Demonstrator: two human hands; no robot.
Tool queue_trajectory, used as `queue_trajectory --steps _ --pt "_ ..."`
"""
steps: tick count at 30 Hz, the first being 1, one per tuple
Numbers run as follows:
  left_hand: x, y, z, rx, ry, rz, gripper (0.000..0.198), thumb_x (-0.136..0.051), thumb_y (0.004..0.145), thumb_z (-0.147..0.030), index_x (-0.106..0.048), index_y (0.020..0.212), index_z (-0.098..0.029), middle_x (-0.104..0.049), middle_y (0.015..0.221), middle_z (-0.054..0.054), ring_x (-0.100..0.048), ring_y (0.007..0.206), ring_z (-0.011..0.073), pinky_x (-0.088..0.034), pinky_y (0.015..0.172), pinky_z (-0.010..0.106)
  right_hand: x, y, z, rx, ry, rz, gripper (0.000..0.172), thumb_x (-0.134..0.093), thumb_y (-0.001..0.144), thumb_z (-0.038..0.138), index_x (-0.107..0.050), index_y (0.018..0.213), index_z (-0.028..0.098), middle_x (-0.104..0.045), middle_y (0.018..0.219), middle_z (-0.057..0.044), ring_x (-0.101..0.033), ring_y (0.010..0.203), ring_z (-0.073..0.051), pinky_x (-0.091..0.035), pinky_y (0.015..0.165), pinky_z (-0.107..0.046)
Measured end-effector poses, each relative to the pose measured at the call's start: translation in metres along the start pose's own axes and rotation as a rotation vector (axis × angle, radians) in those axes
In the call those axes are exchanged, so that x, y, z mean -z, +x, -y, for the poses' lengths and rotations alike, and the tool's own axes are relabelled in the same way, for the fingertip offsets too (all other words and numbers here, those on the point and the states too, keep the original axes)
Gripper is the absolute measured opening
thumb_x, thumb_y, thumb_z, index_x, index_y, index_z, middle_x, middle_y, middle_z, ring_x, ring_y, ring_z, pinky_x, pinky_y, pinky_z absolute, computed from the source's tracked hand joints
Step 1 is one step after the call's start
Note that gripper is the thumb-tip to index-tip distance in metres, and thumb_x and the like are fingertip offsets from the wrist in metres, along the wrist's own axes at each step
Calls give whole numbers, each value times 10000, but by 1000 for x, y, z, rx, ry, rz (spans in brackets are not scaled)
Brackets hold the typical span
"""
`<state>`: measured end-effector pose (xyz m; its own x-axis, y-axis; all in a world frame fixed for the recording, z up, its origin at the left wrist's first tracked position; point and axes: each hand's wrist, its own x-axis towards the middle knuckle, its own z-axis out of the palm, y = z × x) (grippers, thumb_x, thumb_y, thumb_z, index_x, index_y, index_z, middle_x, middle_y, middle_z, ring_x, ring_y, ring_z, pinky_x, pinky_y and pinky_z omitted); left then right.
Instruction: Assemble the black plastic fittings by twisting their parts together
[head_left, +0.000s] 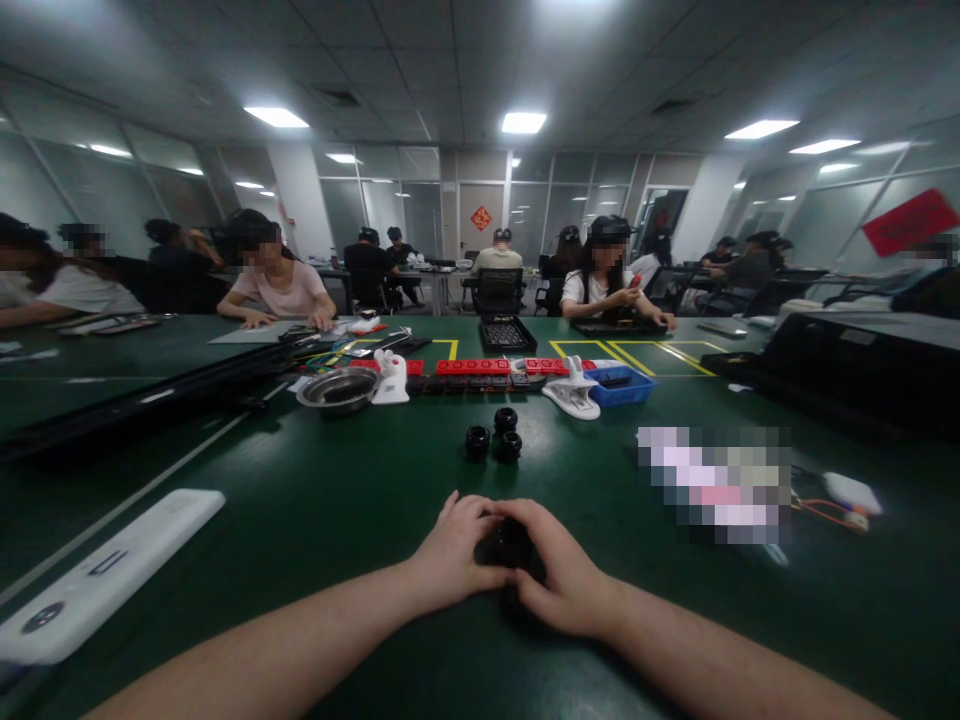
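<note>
Low over the green table (pixel 360 520), my left hand (pixel 454 550) and my right hand (pixel 562 570) close round one small black round part (pixel 511 545). Fingertips and thumbs of the two hands meet about it, hiding much of its shape. Just beyond my hands stand three black ribbed round parts grouped together: a left one (pixel 477 441), a rear one (pixel 505 420) and a right one (pixel 509 446). Their exact kind is too small to make out.
Farther back are a metal bowl (pixel 337 388), two white clips (pixel 574 392), red strips (pixel 472 367) and a blue tray (pixel 622 385). A long white device (pixel 112 575) lies left; a blurred-out item (pixel 716 485) lies right. People sit across the table.
</note>
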<state>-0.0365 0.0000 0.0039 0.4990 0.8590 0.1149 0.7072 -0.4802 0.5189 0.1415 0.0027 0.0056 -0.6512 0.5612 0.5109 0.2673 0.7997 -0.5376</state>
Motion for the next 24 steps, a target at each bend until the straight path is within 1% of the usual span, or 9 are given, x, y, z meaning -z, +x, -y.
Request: queue_trajectory --steps 3,5,7,9,13,16,18,21,24 --pt "1 0 0 -2 10 7 487 -632 636 -439 -538 1062 -221 -476 1147 63 -381 1111 266 -96 1005 533 0 1 1 -44 -66 -40 621 -549 639 189 -299 1207 173 -438 1168 -122 -430 1059 -263 -360 901 -436" --pt "1 0 -1 2 8 8 459 -638 637 -394 -540 1053 -228 -482 1141 55 -386 1106 259 -98 1007 528 -1 3 1 -142 -112 -76 592 -599 637 244 -347 1167 170 -468 1105 -124 -454 1008 -269 -385 863 -443" --pt "2 0 -2 7 -1 9 441 -635 638 -357 -537 1053 -241 -486 1131 44 -395 1097 253 -99 1008 525 -1 4 1 -198 -107 -75 522 -599 642 233 -393 1119 181 -497 1033 -103 -480 945 -252 -413 822 -426" --pt "2 -1 -3 7 -11 2 450 -631 639 -355 -531 1063 -243 -486 1125 42 -399 1093 252 -102 1009 521 0 4 2 -161 -47 -41 475 -542 655 164 -400 1108 191 -506 1009 -85 -490 922 -227 -423 812 -397" --pt "-1 0 1 -8 -6 -3 454 -621 646 -426 -544 1047 -228 -486 1126 53 -386 1105 257 -104 1008 522 2 3 1 -12 34 10 563 -490 652 139 -325 1189 188 -466 1114 -96 -451 1020 -231 -383 882 -397" --pt "-3 1 4 -4 12 10 437 -630 639 -424 -552 1028 -240 -479 1148 48 -380 1113 256 -97 1007 526 0 3 -2 -79 -52 -52 629 -586 656 255 -308 1215 183 -429 1172 -118 -416 1069 -268 -357 903 -432" --pt "-3 1 4 0 15 6 448 -635 637 -412 -541 1043 -247 -481 1145 46 -383 1111 253 -97 1008 524 -2 3 -4 -155 -96 -87 645 -639 631 314 -343 1188 182 -457 1120 -117 -444 1026 -272 -378 876 -437" --pt "-1 0 2 3 6 0 442 -632 643 -397 -536 1049 -254 -489 1129 39 -392 1101 250 -95 1007 526 -3 2 -5 -187 -76 -77 544 -592 673 245 -362 1163 193 -489 1052 -96 -477 969 -243 -406 848 -418" --pt "0 0 0 -5 -5 -2 446 -615 660 -426 -534 1057 -239 -493 1123 46 -399 1096 249 -101 1007 526 -2 0 -4 -81 4 -14 574 -495 682 133 -291 1215 192 -448 1143 -101 -448 1040 -225 -383 897 -400"
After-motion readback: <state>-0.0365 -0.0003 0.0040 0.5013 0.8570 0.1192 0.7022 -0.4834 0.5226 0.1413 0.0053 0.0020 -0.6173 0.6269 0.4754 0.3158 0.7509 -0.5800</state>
